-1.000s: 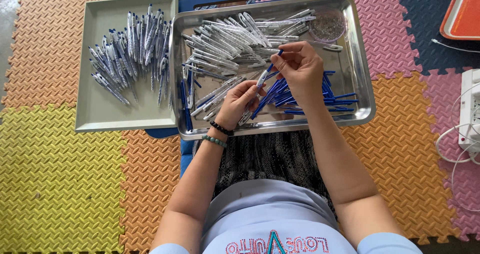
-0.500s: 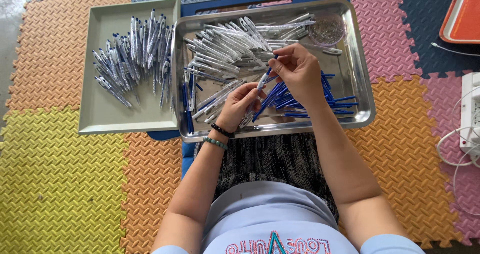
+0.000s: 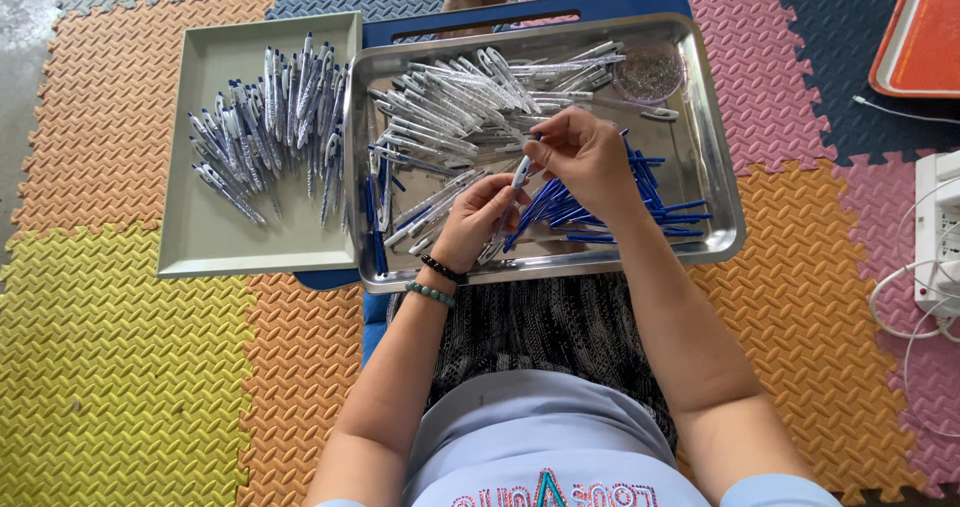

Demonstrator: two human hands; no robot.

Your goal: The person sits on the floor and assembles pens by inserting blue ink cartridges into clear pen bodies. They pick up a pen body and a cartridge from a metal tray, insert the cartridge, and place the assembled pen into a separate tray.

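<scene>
Steel tray point(image 3: 722, 182) sits over the person's lap on a blue board point(image 3: 530, 12), holding three lots: a heap of white pen barrels point(image 3: 450, 117) across its upper left, a fan of blue refills point(image 3: 640, 217) at lower right, and a small clear round dish point(image 3: 650, 70) in the top right corner, contents too small to tell. Grey-green tray point(image 3: 200, 247) touches its left edge, with a pile of white-and-blue pens point(image 3: 265, 132) lying mostly up-down, some slanted. Both hands meet over the middle of the steel tray. Left hand point(image 3: 475, 222) grips the lower part of a white pen point(image 3: 519, 174), fingers curled around it; beaded bracelets on that wrist. Right hand point(image 3: 590, 157) pinches the pen's upper end between fingertips. Pen is held just above the refills, long axis steeply tilted, top end pointing away from the person and slightly right, lower end hidden in the left palm. Foam puzzle mats point(image 3: 120, 367) in yellow, orange, pink cover the floor. Orange tray point(image 3: 925, 37) at far right corner, white power strip point(image 3: 940, 232) with cables by the right edge.
</scene>
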